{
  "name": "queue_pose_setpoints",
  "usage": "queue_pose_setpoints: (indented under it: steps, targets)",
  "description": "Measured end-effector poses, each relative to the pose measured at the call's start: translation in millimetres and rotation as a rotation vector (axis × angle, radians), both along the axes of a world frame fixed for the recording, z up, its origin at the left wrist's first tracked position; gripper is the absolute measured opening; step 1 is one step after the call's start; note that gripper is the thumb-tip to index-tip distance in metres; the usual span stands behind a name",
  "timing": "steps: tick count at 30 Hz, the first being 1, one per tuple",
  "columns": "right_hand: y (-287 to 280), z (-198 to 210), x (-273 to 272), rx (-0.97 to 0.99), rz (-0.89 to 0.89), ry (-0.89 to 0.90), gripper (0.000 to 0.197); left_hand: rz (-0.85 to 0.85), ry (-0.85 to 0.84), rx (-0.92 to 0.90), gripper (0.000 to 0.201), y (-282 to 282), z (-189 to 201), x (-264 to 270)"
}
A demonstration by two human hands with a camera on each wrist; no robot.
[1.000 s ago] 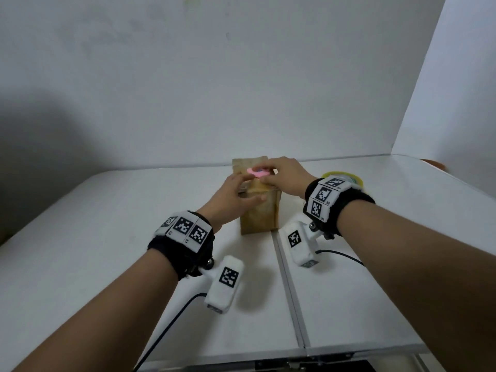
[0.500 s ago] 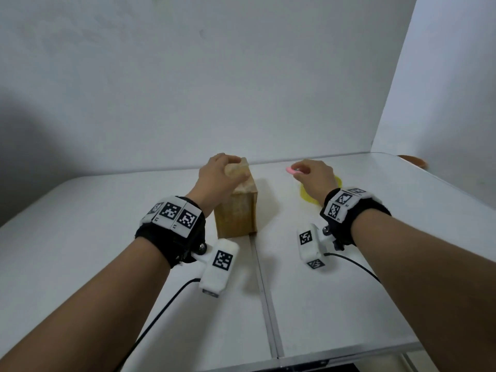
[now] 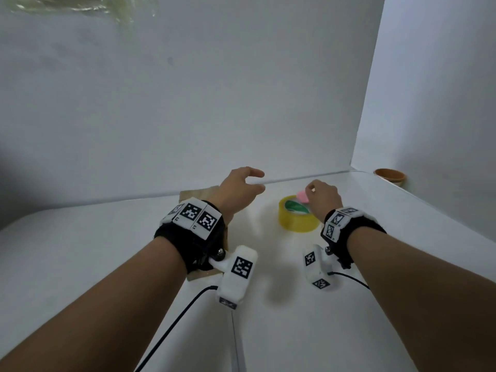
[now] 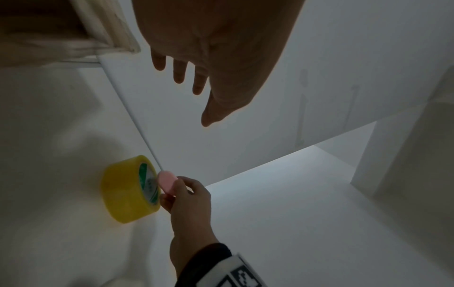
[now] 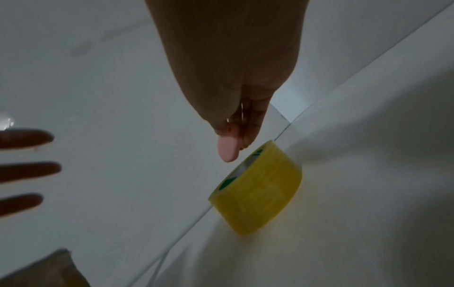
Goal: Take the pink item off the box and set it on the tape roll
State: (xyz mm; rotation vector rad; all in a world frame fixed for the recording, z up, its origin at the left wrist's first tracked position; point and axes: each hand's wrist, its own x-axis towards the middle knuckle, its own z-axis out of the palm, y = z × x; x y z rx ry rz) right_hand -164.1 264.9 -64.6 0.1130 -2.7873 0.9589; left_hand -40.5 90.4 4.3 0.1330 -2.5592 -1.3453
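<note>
Fingertips of my right hand pinch the pink clip above the yellow tape roll; my left hand hovers open, empty. Loosening could drop the clip inside the roll.

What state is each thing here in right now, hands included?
Left hand: open, fingers spread, holding nothing.
Right hand: pinches the pink piece.
Pink piece: held in the air just over the tape roll.
Yellow tape roll: lying flat on the table.
Brown paper bag: mostly hidden behind the left wrist.
Brown cup: upright at the table's far right edge.
</note>
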Motion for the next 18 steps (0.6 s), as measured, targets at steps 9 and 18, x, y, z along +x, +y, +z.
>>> queue_pose_setpoints:
  steps: [9, 18]
  targets:
    - [-15.7, -16.5, -17.8, 0.379, 0.165, -0.046, 0.023, 0.014, -0.105, 0.124, 0.036, 8.5, -9.5, -22.1]
    - [-17.4, -21.3, -17.4, 0.491, 0.13, -0.065, 0.028, 0.02, -0.106, 0.137, 0.036, 10.4, -16.1, -26.0]
